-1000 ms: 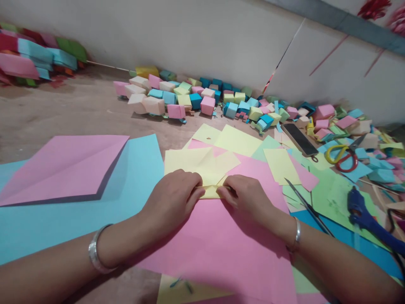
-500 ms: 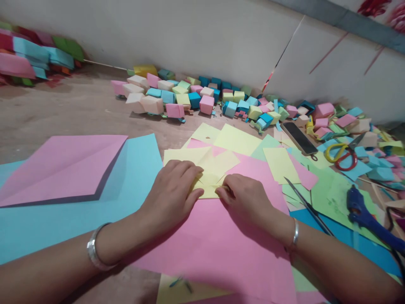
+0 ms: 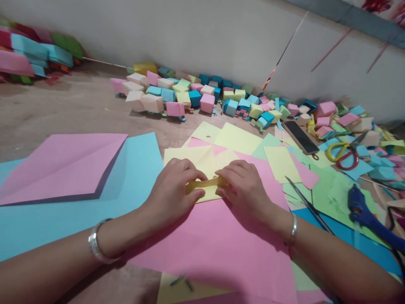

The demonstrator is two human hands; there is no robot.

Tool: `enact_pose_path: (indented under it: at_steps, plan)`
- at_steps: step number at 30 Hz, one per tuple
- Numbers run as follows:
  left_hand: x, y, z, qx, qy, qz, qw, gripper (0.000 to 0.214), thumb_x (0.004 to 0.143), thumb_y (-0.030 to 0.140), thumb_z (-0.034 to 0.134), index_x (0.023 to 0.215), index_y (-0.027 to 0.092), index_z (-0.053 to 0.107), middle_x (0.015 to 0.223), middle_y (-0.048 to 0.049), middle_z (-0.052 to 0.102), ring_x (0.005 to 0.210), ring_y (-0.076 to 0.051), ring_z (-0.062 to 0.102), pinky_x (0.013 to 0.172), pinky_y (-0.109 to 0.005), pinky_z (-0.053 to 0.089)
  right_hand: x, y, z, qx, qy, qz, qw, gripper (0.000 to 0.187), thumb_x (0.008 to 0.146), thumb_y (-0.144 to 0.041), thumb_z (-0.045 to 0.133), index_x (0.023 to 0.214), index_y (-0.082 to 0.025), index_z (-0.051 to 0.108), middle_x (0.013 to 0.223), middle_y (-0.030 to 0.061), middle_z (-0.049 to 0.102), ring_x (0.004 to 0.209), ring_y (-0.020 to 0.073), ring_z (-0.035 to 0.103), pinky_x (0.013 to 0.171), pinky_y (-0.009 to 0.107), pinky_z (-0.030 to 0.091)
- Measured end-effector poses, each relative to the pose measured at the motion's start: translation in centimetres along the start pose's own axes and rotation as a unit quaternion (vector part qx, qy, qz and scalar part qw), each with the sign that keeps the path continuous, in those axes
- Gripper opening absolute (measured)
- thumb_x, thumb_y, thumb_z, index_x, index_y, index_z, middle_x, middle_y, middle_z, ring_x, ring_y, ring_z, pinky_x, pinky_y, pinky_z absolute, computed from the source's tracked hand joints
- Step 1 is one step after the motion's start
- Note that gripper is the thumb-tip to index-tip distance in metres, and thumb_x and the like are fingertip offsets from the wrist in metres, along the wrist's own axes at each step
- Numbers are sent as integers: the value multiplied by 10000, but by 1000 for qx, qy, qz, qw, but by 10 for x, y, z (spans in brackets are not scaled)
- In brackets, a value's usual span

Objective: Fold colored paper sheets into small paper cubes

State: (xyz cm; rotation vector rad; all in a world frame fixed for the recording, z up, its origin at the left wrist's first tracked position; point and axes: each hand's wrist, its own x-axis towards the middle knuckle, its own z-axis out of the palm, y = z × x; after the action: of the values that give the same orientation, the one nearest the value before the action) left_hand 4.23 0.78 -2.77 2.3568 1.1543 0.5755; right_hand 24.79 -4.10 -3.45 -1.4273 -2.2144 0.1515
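Note:
Both my hands work a small yellow paper sheet (image 3: 207,174) that lies on a large pink sheet (image 3: 218,240). My left hand (image 3: 172,190) pinches the left end of a lifted, rolled-up fold of the yellow paper. At the right end of that fold, my right hand (image 3: 245,185) has its fingers curled closed on the paper. The fold (image 3: 207,184) stands up between the two hands. Each wrist wears a silver bangle.
A folded pink sheet (image 3: 63,164) lies on a light blue sheet (image 3: 79,211) at left. Many small coloured paper cubes (image 3: 190,95) line the wall. At right lie a phone (image 3: 300,137), scissors with yellow and red handles (image 3: 343,154), a blue glue gun (image 3: 363,211) and a thin dark blade (image 3: 308,204).
The yellow paper's near edge has been lifted and rolled up away from me. Both hands moved slightly forward with it, and the right hand came closer to the left.

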Motion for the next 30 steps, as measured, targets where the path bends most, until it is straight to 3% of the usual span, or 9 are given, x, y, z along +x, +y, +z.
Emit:
enact_pose_path:
  at_steps: [2,4,8,15,22,27,30]
  plan:
    - [-1,0,-1,4,9,2,1000,63,769,179,658,822,212,664,831,-30,604,842,-225,520,746,-380,402,-1,-2,0,19,13,4,1000,56,851,-164,599,897,-195,592,826,23,662,899,198,541,804,361,349]
    - [-1,0,-3,11,9,-10,1000,78,762,214,676,828,200,637,827,-29,616,826,-224,528,720,-373,403,-2,-4,-1,24,22,6,999,77,852,-127,565,814,-193,567,758,6,634,844,177,529,784,348,338]
    - [-2,2,-5,19,-15,-28,999,98,748,212,675,837,208,633,738,-10,618,767,-220,533,661,-349,386,-3,-3,0,28,20,13,999,112,844,-106,547,779,-196,551,732,-3,612,812,164,517,755,334,324]
    - [-5,-1,-5,25,-16,46,999,176,727,36,488,702,193,566,720,-12,582,740,-185,489,645,-312,367,-5,0,3,6,26,6,1000,144,798,-71,523,725,-193,550,790,29,622,797,175,490,680,317,299]
    - [-10,5,-7,109,-24,154,982,204,852,114,511,658,169,539,714,-25,551,676,-164,440,608,-320,313,-6,-4,-11,-98,-59,-60,992,200,857,-35,499,743,-173,590,804,34,617,775,169,464,657,319,274]
    - [-13,6,-7,144,-26,171,974,180,845,73,513,698,165,564,761,-35,576,695,-168,461,631,-329,326,-10,-18,-25,-161,-140,-88,973,173,853,-12,526,841,-149,630,860,68,629,830,202,497,666,341,299]
    - [-15,6,-7,149,-37,170,973,182,843,65,504,702,162,565,783,-45,589,713,-174,476,645,-334,350,-12,-25,-26,-200,-140,-111,963,180,834,5,523,826,-137,633,837,82,638,801,213,508,657,357,310]
